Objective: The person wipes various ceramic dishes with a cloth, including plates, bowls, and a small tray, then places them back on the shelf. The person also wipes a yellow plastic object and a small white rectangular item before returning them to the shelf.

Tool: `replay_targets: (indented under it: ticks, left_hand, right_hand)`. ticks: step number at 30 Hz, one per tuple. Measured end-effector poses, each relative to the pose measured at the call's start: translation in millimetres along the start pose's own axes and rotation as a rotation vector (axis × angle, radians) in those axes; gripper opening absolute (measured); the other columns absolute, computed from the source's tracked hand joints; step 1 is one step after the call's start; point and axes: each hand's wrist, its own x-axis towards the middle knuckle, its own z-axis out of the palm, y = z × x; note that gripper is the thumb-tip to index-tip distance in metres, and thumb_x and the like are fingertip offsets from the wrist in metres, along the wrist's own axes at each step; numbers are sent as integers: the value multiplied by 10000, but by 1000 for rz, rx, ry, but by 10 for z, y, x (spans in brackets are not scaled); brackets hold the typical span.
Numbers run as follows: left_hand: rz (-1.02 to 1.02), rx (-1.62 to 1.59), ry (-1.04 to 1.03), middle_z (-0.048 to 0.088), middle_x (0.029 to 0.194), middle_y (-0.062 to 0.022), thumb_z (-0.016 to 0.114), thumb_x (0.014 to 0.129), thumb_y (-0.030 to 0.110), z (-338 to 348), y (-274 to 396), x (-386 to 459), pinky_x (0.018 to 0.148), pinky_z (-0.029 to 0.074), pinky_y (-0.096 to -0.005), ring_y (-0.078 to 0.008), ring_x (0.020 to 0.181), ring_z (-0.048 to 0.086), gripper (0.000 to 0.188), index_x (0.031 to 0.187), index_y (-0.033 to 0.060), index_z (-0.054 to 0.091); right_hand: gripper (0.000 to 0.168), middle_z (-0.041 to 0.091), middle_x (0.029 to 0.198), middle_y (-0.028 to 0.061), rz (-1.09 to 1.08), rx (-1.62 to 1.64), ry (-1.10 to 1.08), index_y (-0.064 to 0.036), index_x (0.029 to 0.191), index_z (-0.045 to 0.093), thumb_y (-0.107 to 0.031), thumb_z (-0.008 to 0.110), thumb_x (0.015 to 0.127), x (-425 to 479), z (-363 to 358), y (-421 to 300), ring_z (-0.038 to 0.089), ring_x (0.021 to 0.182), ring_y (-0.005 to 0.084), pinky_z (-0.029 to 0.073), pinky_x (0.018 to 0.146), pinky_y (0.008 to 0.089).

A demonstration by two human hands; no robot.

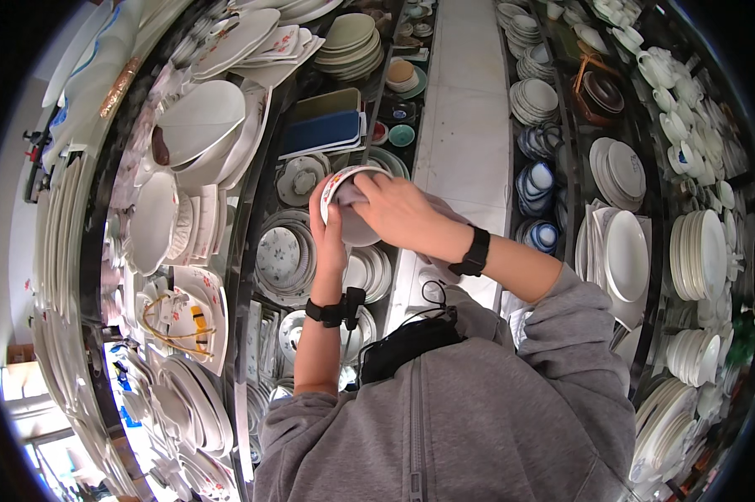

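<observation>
My left hand (331, 216) grips the edge of a white ceramic bowl (360, 227) with a red and yellow floral band along its rim. The bowl is tilted, its inside turned towards me. My right hand (393, 204) presses a greyish-mauve cloth (347, 193) against the inner wall near the rim. More of the cloth hangs below my right wrist. Under the bowl, partly covered by it, stands a stack of greenish plates (397, 164). Beside my left hand lies a pile of scalloped white plates (299, 180).
Shelves of stacked dishes flank a narrow pale tiled aisle (462, 113). On the left are blue rectangular plates (322, 133), floral plates (278, 249) and a large white oval dish (195, 122). To the right are blue-rimmed bowls (534, 182) and white oval plates (627, 254).
</observation>
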Motion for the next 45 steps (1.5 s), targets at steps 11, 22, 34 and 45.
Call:
replay_targets:
  ticks: [11,22,34,45]
  left_hand:
    - [13,58,-51,425,1276,-128,453,881,505,33,81,23,991,324,-364,-237,1167,427,635,1286,22,372]
    - [-42,-17,-30,423,1284,-119,479,860,530,28,144,-5,972,349,-369,-237,1169,424,681,1292,18,356]
    - [53,117,-9,438,1226,-129,513,871,444,-26,120,39,976,320,-361,-236,1130,436,589,1276,31,403]
    - [200,609,28,456,943,-120,680,714,362,86,295,81,799,400,-348,-252,872,471,582,1203,90,521]
  right_hand:
    - [130,522,889,41,8,-129,-125,-108,735,673,-155,603,637,-154,78,-82,537,772,179,473,589,296]
    - [183,533,868,65,72,48,-289,-86,837,657,-127,609,666,-169,63,-56,573,802,210,494,576,319]
    - [247,512,957,76,-93,249,-296,-53,891,626,-99,614,649,-186,68,-33,573,774,229,495,597,325]
    - [164,513,974,63,-7,56,-139,-123,814,670,-177,564,700,-347,159,143,534,814,211,469,643,317]
